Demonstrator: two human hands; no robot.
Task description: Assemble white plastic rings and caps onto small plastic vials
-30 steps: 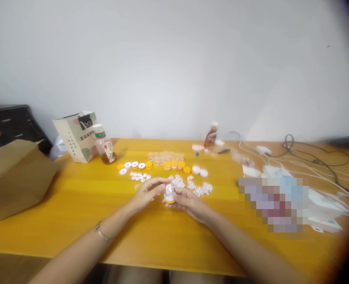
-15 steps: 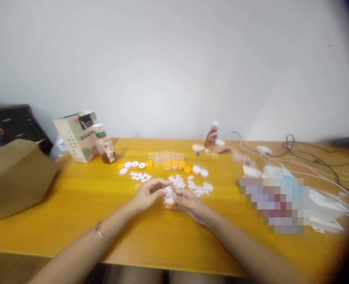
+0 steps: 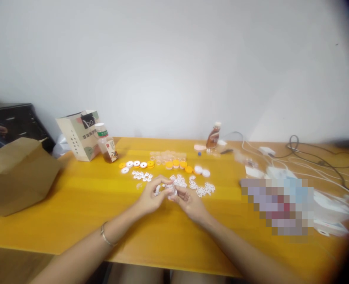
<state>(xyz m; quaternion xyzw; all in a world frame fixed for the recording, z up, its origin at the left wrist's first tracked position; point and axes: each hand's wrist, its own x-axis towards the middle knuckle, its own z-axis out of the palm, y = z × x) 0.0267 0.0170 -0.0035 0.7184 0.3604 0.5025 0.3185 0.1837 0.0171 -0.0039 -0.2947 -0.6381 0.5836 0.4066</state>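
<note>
My left hand (image 3: 153,198) and my right hand (image 3: 191,202) meet over the middle of the table, fingertips closed around a small white plastic piece (image 3: 172,191). Fingers cover much of it, and its exact kind is blurred. Just beyond lie small white perforated parts (image 3: 178,181), with another pile of them (image 3: 205,190) to the right of my right hand. Small white pieces (image 3: 142,176) lie in rows past my left hand. Behind these are white and orange round discs (image 3: 136,164) and orange-and-white round caps (image 3: 176,163).
Clear rings (image 3: 159,161) lie behind the discs. A brown paper bag (image 3: 17,177), a printed bag (image 3: 81,138) and a labelled bottle (image 3: 107,144) stand left. A brown drink bottle (image 3: 213,136) stands at the back. Cables (image 3: 313,159) and a blurred-out item (image 3: 276,209) occupy the right.
The white piece has turned between my fingers; the orange edge on its underside, plain before, is now mostly hidden. My right hand's fingers have shifted on it. The view has moved slightly.
</note>
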